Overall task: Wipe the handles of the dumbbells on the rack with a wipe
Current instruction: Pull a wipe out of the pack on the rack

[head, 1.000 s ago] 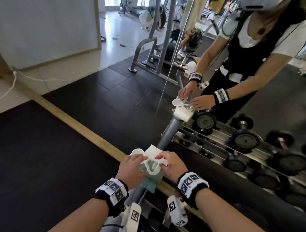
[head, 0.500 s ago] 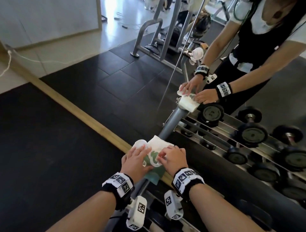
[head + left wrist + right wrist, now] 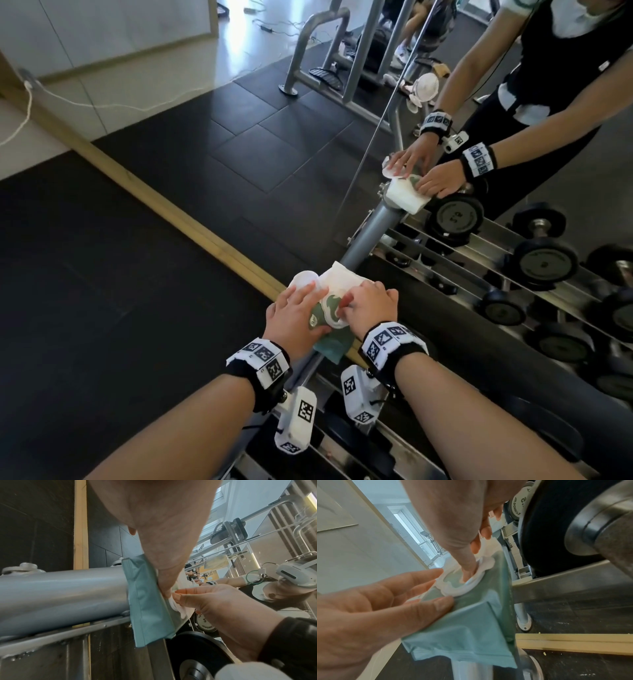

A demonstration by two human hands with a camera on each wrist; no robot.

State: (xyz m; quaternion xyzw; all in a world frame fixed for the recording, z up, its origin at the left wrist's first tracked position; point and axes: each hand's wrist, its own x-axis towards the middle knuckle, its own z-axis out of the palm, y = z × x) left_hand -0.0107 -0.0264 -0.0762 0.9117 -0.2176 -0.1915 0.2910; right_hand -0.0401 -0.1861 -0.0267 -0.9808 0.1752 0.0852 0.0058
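A teal wet-wipe pack (image 3: 334, 346) lies on the grey top tube (image 3: 368, 236) of the dumbbell rack. My left hand (image 3: 294, 315) presses on it with straight fingers, beside the raised white lid (image 3: 303, 279). My right hand (image 3: 368, 305) has curled fingers at the pack's white round opening (image 3: 471, 582) and pinches a white wipe (image 3: 337, 281) there. In the left wrist view my right hand (image 3: 214, 608) meets the pack (image 3: 149, 608) under my left hand (image 3: 163, 534). Black dumbbells (image 3: 459, 217) sit on the rack to the right.
A wall mirror behind the rack repeats my arms and the dumbbells. A wooden strip (image 3: 178, 212) runs along the mirror's foot. Black rubber floor lies to the left. A dumbbell head (image 3: 556, 527) is close beside my right hand. More dumbbells (image 3: 541, 262) fill the rails.
Both hands stayed at the pack on the tube. My right fingers have gone down onto the opening, and my left hand has slid further over the pack. The head view has come closer.
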